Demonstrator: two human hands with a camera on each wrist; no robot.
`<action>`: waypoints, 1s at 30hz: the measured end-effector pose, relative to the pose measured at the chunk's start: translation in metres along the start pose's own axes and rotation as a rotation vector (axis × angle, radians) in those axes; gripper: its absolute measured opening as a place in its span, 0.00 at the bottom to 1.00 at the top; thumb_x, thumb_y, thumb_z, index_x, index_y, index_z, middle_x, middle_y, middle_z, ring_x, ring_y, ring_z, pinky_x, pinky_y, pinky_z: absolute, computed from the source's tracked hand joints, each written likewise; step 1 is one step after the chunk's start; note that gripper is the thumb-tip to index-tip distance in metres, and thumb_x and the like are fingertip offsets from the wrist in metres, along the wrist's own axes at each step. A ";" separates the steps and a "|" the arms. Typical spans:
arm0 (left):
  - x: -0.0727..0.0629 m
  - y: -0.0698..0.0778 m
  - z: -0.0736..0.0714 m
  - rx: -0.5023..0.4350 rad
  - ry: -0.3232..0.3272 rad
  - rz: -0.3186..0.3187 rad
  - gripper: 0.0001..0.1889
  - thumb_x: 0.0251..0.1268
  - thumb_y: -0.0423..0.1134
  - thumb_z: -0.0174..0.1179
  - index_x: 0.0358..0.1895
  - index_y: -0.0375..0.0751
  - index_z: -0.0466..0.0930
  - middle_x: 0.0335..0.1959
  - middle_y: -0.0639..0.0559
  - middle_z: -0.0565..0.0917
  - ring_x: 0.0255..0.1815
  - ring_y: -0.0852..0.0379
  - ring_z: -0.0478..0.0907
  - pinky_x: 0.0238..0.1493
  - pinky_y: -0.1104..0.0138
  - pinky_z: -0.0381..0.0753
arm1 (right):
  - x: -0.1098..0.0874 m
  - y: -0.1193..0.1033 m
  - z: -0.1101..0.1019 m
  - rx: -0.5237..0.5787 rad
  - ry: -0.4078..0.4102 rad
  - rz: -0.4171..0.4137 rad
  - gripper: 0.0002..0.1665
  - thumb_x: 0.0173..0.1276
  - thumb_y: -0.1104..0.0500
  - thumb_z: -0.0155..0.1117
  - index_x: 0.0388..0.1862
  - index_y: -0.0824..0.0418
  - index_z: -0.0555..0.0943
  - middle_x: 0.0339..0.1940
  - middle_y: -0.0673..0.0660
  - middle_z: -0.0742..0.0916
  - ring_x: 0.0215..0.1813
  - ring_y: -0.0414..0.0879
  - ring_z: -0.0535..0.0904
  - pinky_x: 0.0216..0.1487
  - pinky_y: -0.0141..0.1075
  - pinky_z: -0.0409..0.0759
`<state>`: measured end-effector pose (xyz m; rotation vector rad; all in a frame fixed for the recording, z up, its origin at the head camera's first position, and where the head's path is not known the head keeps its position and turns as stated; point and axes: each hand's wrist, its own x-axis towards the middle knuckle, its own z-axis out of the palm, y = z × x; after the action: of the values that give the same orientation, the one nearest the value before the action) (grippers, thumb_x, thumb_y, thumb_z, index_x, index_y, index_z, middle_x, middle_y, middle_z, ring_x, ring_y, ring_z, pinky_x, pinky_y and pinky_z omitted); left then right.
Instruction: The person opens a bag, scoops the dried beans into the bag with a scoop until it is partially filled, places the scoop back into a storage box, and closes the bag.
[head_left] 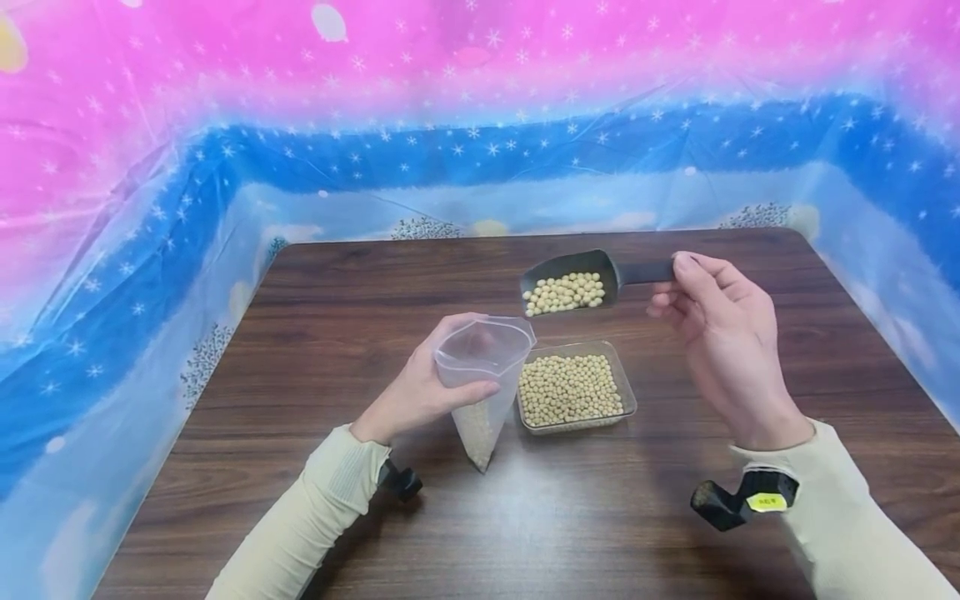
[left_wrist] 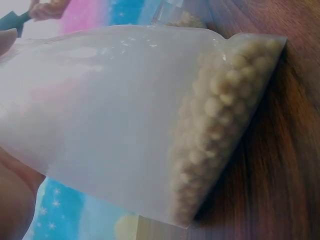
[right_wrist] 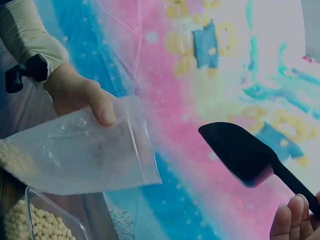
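Observation:
My left hand (head_left: 420,387) grips a translucent zip bag (head_left: 483,358) near its top, thumb in front, and the bag's mouth gapes. Soybeans (left_wrist: 220,120) fill the bottom of the bag, low over the table in the left wrist view. My right hand (head_left: 723,333) pinches the handle of a dark scoop (head_left: 647,272) from the right. A load of soybeans (head_left: 566,292) lies in the scoop, which is held up beyond the bag and to its right. Below the scoop, a clear plastic container (head_left: 628,407) full of soybeans stands just right of the bag.
Everything is over a dark wood-grain table (head_left: 585,525). A pink and blue patterned cloth (head_left: 465,154) hangs around its back and sides. Each wrist carries a small black camera, such as the right wrist camera (head_left: 720,505).

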<state>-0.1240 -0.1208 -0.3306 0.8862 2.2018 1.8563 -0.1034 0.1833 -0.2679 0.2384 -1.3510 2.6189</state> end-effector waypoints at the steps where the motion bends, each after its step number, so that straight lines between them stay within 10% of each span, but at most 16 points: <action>1: 0.000 0.001 0.000 0.000 -0.002 -0.002 0.36 0.53 0.24 0.69 0.66 0.37 0.63 0.57 0.39 0.75 0.52 0.44 0.78 0.54 0.56 0.79 | -0.001 0.000 0.004 -0.018 0.000 -0.016 0.08 0.69 0.66 0.62 0.44 0.70 0.77 0.30 0.59 0.86 0.31 0.45 0.82 0.36 0.33 0.83; 24: 0.001 -0.027 -0.002 0.013 0.018 -0.021 0.38 0.52 0.25 0.70 0.67 0.48 0.65 0.58 0.48 0.75 0.54 0.49 0.77 0.55 0.55 0.78 | -0.009 -0.001 0.033 -0.483 0.038 -0.291 0.10 0.66 0.66 0.65 0.46 0.67 0.80 0.27 0.58 0.87 0.28 0.47 0.84 0.41 0.34 0.81; 30: 0.001 -0.028 -0.003 0.006 0.004 0.034 0.37 0.54 0.29 0.71 0.67 0.53 0.65 0.56 0.51 0.77 0.53 0.51 0.78 0.56 0.56 0.78 | -0.011 -0.001 0.027 -0.610 0.029 -0.552 0.12 0.63 0.71 0.65 0.46 0.74 0.80 0.27 0.55 0.85 0.28 0.44 0.80 0.32 0.29 0.75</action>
<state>-0.1355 -0.1251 -0.3556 0.9274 2.2098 1.8687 -0.0912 0.1605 -0.2540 0.4032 -1.6970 1.6816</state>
